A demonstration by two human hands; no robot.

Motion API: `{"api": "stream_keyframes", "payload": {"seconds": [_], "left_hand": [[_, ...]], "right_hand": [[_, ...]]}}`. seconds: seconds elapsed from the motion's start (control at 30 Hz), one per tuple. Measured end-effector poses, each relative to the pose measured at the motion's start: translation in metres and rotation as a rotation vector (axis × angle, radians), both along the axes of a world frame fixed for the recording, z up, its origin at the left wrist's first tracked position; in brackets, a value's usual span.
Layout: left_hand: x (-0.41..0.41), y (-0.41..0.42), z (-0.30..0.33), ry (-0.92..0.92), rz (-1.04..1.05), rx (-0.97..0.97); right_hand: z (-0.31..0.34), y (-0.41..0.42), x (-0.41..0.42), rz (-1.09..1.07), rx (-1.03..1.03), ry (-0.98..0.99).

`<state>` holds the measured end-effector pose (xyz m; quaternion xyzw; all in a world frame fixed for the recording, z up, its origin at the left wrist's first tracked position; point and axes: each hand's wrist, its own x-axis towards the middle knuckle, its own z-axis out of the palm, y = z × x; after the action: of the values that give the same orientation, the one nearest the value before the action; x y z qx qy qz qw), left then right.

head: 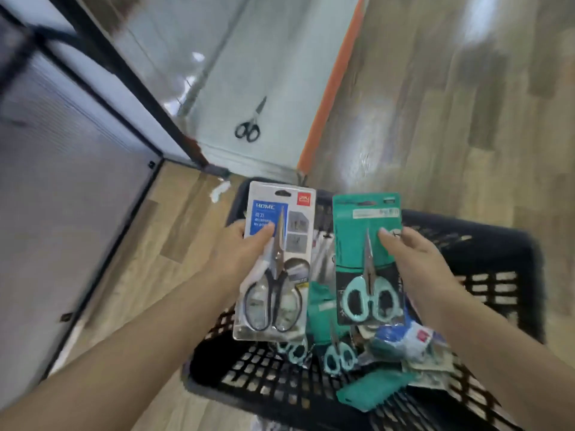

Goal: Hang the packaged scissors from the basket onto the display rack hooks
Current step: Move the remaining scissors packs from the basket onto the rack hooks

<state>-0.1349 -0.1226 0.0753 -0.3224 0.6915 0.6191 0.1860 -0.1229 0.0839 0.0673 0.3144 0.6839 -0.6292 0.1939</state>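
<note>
The left hand (239,250) is pinching a clear blister pack of black-handled scissors (275,262), thumb across its blue label, the pack standing upright above the black plastic mesh basket (485,244); the right hand (413,259) is gripping a teal card of mint-handled scissors (368,262) just beside it, also over the basket; more teal packs (339,356) are lying inside the basket; a loose pair of black scissors (249,126) is lying beyond the basket on the pale floor.
</note>
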Motion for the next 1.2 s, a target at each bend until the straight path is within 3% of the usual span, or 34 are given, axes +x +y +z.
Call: {"api": "stream_keyframes", "payload": {"seconds": [0.17,0.3,0.43,0.63,0.83,1.03,1.2], "left_hand": [[-0.025,-0.022,0.182,0.175,0.083,0.014],[-0.040,-0.048,0.345,0.333,0.109,-0.111],[-0.030,-0.078,0.507,0.520,0.168,-0.118],[0.040,-0.110,0.664,0.729,0.366,-0.097],[0.142,-0.122,0.713,0.851,0.643,0.025],[0.212,-0.125,0.672,0.771,0.809,-0.001],[0.223,-0.127,0.660,0.784,0.920,0.151]], "right_hand": [[0.177,-0.021,-0.047,0.073,-0.008,0.160],[0.338,-0.044,-0.084,0.142,-0.016,0.339],[0.524,-0.076,-0.096,0.269,-0.154,0.547],[0.697,-0.116,-0.053,0.420,-0.141,0.836],[0.730,-0.147,0.018,0.640,-0.328,0.813],[0.685,-0.172,0.064,0.813,-0.315,0.672],[0.676,-0.190,0.065,0.860,-0.307,0.637]]}}
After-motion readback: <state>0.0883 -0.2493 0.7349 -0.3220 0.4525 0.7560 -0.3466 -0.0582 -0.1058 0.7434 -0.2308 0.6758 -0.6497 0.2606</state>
